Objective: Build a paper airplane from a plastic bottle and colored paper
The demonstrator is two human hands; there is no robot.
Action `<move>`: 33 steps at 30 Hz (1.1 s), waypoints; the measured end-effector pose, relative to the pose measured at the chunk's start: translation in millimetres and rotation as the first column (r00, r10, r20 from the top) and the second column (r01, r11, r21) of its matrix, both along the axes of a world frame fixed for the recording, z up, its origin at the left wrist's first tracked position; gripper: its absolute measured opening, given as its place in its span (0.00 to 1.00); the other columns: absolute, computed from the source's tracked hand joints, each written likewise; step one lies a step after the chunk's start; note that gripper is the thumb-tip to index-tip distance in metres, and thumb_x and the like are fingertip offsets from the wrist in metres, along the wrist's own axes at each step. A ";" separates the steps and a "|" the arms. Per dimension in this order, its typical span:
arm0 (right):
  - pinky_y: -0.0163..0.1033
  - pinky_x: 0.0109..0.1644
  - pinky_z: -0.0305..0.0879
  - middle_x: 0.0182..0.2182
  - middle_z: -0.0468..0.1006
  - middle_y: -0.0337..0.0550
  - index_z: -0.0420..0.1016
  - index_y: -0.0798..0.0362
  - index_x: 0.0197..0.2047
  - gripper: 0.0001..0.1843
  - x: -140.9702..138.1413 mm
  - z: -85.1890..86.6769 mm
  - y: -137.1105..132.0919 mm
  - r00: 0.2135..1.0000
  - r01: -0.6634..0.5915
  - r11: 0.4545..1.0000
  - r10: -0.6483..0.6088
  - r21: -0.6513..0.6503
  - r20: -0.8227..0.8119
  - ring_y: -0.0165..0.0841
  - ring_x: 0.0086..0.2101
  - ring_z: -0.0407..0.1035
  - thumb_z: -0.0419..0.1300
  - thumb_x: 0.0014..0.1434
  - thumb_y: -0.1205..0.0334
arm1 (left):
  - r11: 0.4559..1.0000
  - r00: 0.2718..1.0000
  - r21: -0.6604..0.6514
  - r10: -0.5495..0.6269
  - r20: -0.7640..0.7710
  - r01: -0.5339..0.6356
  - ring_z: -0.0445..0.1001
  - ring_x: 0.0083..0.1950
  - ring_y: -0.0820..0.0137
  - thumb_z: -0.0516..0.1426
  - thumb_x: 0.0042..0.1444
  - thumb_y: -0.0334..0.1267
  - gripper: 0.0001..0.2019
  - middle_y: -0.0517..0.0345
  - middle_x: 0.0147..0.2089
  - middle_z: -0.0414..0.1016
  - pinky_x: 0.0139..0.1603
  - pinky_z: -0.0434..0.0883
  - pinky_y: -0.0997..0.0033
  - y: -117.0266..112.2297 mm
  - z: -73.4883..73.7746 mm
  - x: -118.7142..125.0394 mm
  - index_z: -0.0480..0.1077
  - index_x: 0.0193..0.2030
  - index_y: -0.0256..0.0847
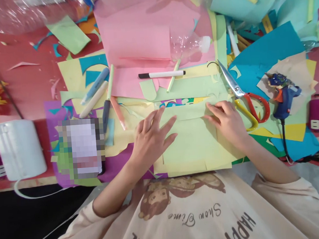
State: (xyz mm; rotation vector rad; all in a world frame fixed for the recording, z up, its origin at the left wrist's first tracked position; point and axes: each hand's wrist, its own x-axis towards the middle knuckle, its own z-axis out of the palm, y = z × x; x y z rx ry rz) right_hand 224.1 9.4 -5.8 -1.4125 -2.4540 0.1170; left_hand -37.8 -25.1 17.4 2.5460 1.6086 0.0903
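Note:
A pale green paper strip (189, 112) lies crosswise over a light yellow-green paper sheet (194, 144) at the table's front edge. My left hand (152, 134) rests at the strip's left end, its fingers spread and its fingertips touching the paper. At the other end, the thumb and forefinger of my right hand (226, 120) pinch the strip. Just right of that hand lie scissors (238, 90) with red handles and a yellow-handled pair (248, 118), partly covered. Beyond the strip is a white marker (163, 74) with a black cap.
A blue glue gun (285, 101) lies at right on paper scraps. Several markers (97, 85) and a phone (85, 148), blurred out, are at left, near a white pouch (19, 149). A clear bottle (188, 44) wrapped in pink paper lies behind.

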 end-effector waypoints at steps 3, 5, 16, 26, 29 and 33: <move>0.38 0.34 0.65 0.29 0.72 0.43 0.77 0.53 0.40 0.10 -1.5 2.7 4.7 0.999 -0.043 0.993 0.040 0.107 0.032 0.34 0.31 0.66 0.53 0.66 0.64 | 0.992 0.995 0.086 -0.091 0.028 0.088 0.69 0.60 0.54 0.52 0.64 0.43 0.19 0.45 0.60 0.72 0.51 0.69 0.57 11.8 1.1 5.0 0.69 0.58 0.38; 0.37 0.32 0.64 0.28 0.73 0.42 0.76 0.53 0.35 0.11 -2.4 6.1 7.4 0.998 -0.066 0.985 0.063 0.163 0.021 0.32 0.30 0.66 0.54 0.65 0.67 | 0.986 0.991 0.115 -0.126 0.038 0.121 0.72 0.56 0.56 0.51 0.65 0.40 0.18 0.47 0.56 0.76 0.49 0.69 0.58 20.6 2.1 9.9 0.67 0.58 0.36; 0.43 0.48 0.73 0.45 0.77 0.47 0.71 0.48 0.53 0.15 16.2 39.2 -4.4 0.969 0.044 0.983 0.002 0.181 -0.246 0.36 0.44 0.75 0.54 0.64 0.68 | 0.996 0.969 -0.040 -0.072 0.237 0.084 0.74 0.42 0.61 0.49 0.62 0.31 0.12 0.51 0.39 0.78 0.41 0.68 0.65 51.8 2.2 18.4 0.74 0.42 0.40; 0.45 0.44 0.75 0.43 0.76 0.51 0.72 0.53 0.55 0.18 70.4 39.0 -4.8 0.907 0.422 0.906 -0.422 -0.030 0.011 0.39 0.39 0.74 0.57 0.63 0.58 | 0.842 -0.023 -0.507 0.512 0.859 -0.183 0.68 0.26 0.75 0.59 0.55 0.41 0.08 0.63 0.27 0.70 0.29 0.66 0.75 79.9 -11.6 -6.1 0.71 0.30 0.40; 0.49 0.47 0.74 0.44 0.75 0.54 0.70 0.55 0.58 0.23 68.5 33.2 -2.2 0.900 0.427 0.900 -0.414 -0.089 0.136 0.45 0.43 0.73 0.59 0.61 0.57 | 0.803 -0.199 -0.593 0.574 0.794 -0.050 0.74 0.30 0.73 0.58 0.54 0.37 0.04 0.60 0.31 0.75 0.32 0.72 0.74 78.5 -9.8 1.9 0.72 0.31 0.41; 0.53 0.50 0.72 0.46 0.72 0.58 0.66 0.59 0.63 0.31 61.0 32.7 5.8 0.864 0.458 0.881 -0.410 -0.120 0.293 0.52 0.48 0.71 0.63 0.58 0.58 | 0.770 -0.240 -0.634 0.631 0.738 0.073 0.77 0.34 0.72 0.56 0.53 0.32 0.05 0.60 0.35 0.77 0.36 0.76 0.74 74.6 -7.4 8.9 0.71 0.36 0.42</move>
